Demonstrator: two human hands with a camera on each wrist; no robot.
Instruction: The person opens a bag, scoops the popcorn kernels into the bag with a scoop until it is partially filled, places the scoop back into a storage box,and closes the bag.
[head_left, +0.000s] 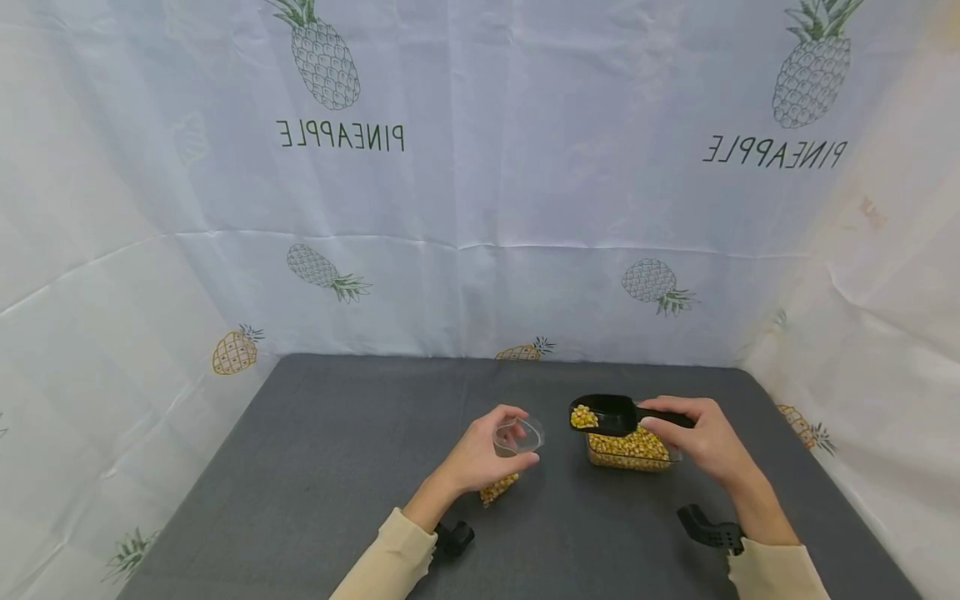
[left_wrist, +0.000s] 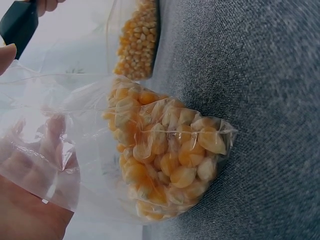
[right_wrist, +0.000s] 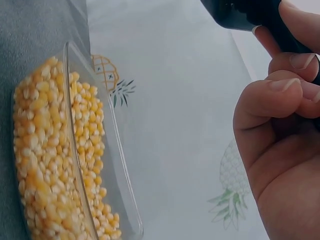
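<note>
A clear plastic bag (left_wrist: 95, 150) with corn kernels (left_wrist: 170, 155) in its bottom stands on the grey table. My left hand (head_left: 480, 454) holds its mouth spread in a round opening between thumb and fingers. My right hand (head_left: 705, 437) grips the handle of a black scoop (head_left: 617, 417), which carries a small heap of kernels (head_left: 583, 417) at its front end. The scoop is above the near-left part of a clear rectangular container (head_left: 630, 461) filled with corn. In the right wrist view, the curled fingers (right_wrist: 285, 97) wrap the handle beside that container.
The grey table (head_left: 337, 475) reaches back to a white curtain (head_left: 525, 183) printed with pineapples, which also hangs at both sides. Black wrist mounts (head_left: 708, 531) sit below both wrists, close over the tabletop.
</note>
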